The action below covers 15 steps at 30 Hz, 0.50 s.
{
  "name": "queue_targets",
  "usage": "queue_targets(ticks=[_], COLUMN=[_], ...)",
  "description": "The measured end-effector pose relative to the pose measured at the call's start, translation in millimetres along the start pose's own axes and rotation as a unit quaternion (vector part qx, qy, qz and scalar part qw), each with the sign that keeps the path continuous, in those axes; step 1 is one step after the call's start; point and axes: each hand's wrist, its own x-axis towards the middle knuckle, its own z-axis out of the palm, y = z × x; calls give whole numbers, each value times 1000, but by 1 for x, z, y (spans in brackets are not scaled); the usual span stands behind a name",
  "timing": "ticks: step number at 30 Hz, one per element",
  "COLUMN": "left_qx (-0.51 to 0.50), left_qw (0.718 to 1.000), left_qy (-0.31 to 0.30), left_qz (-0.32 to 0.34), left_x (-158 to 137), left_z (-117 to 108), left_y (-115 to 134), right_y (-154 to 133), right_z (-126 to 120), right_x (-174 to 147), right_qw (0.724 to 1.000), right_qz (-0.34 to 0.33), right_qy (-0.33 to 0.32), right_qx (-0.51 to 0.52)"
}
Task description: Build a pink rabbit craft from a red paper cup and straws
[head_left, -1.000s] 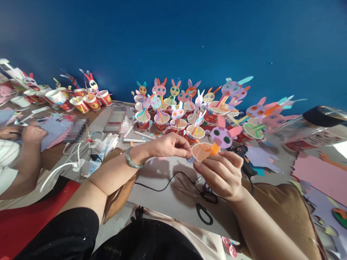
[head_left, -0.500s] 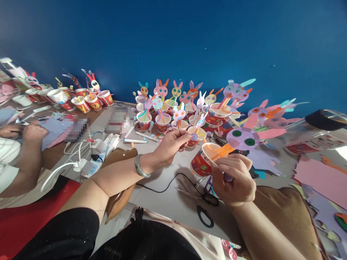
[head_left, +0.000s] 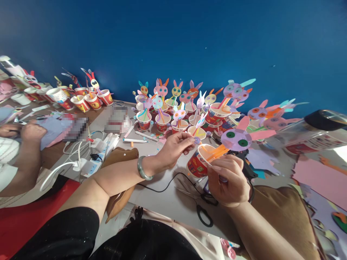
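Note:
My right hand (head_left: 230, 180) is closed on the rim of a red paper cup (head_left: 195, 164), which it holds tilted above the table. Orange straws (head_left: 218, 152) rise out of the cup to a purple paper rabbit head (head_left: 236, 139) with green eyes and pink ears. A small purple piece (head_left: 223, 178) shows between the right fingers. Just left of the cup, my left hand (head_left: 176, 148) pinches a small purple paper disc (head_left: 197, 140) between thumb and finger. Black-handled scissors (head_left: 204, 216) lie below the cup.
Several finished rabbit cups (head_left: 163, 122) stand against the blue wall. A power strip (head_left: 101, 159) with white cables lies to the left, near a co-worker's hand (head_left: 34, 130). On the right are a clear bottle (head_left: 320, 130), pink paper (head_left: 321, 177) and a brown cushion (head_left: 284, 213).
My right hand has moved a little left with the cup and rabbit head, bringing the cup closer to my left hand. The left hand with the disc has shifted slightly right.

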Motion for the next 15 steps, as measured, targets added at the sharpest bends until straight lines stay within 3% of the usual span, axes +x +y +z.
queue_targets(ticks=[15], left_qx=[10], left_qw=[1000], left_qy=[2], left_qz=[16], left_x=[2], left_z=[-2], left_y=[-8], right_y=[-2], right_z=[0], right_x=[4], right_qw=[1000], right_qz=[-15], right_qy=[4], right_qx=[3])
